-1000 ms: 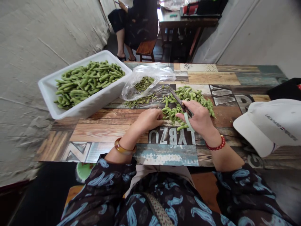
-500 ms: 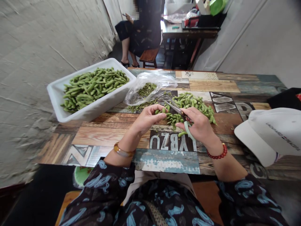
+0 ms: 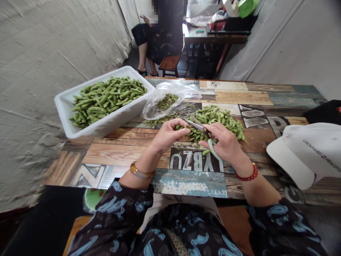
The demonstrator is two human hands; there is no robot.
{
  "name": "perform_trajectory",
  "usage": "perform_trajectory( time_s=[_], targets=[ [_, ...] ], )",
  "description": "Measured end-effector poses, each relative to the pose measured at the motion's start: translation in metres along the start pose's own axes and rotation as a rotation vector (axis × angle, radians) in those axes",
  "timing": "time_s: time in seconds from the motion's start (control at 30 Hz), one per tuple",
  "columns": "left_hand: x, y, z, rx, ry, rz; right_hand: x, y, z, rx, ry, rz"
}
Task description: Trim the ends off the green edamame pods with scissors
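Note:
My left hand (image 3: 168, 134) pinches a green pod (image 3: 178, 127), mostly covered by the fingers. Scissors (image 3: 195, 125) with pale green handles are in my right hand (image 3: 225, 140), their blades pointing at the left fingertips. Beyond and below the scissors lies a loose pile of green pods (image 3: 226, 121) on the table. A clear plastic bag (image 3: 153, 108) with small green trimmings inside lies beyond my left hand, and more scraps are scattered beside it. To the left, a white tub (image 3: 106, 124) is heaped with pods.
A white cap (image 3: 309, 145) rests on the patterned table (image 3: 191, 181) at the right, with a black object behind it. Past the far edge, a person sits by a wooden stool (image 3: 169, 63) and a cluttered second table (image 3: 215, 38). A wall borders the left.
The scissors have tilted slightly, and their blades are now closer to the left fingertips. Less of the pod shows between the left fingers. The rest of the view has barely shifted.

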State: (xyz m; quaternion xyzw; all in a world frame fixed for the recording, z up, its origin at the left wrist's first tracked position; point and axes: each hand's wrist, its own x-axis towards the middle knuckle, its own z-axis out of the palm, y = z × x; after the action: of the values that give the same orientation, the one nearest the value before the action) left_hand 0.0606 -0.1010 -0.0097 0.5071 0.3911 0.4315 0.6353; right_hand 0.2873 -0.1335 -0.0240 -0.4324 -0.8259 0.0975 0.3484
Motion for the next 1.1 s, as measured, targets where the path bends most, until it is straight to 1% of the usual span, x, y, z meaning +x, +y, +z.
perform_trajectory(
  time_s=[0.1, 0.27, 0.47, 0.63, 0.83, 1.1],
  targets=[
    [0.0010, -0.0022, -0.0003, 0.016, 0.020, 0.044, 0.0008, -0.0034, 0.0001, 0.009, -0.033, -0.029],
    [0.0013, -0.0029, 0.0015, 0.104, -0.022, 0.130, 0.0019, -0.0079, 0.0004, 0.009, -0.078, -0.049],
    [-0.0002, -0.0031, 0.0045, 0.182, -0.004, 0.180, 0.0020, -0.0093, 0.0008, 0.005, -0.086, -0.055],
    [-0.0014, -0.0041, 0.0067, 0.165, -0.012, 0.181, 0.0020, -0.0096, 0.0026, 0.041, -0.084, -0.069],
    [-0.0007, -0.0080, 0.0078, 0.066, -0.032, 0.181, 0.0004, -0.0072, 0.0068, 0.063, -0.052, -0.100],
    [0.0004, -0.0093, 0.0077, 0.073, 0.019, 0.139, -0.0010, -0.0069, 0.0073, 0.008, -0.063, -0.115]
  ],
)
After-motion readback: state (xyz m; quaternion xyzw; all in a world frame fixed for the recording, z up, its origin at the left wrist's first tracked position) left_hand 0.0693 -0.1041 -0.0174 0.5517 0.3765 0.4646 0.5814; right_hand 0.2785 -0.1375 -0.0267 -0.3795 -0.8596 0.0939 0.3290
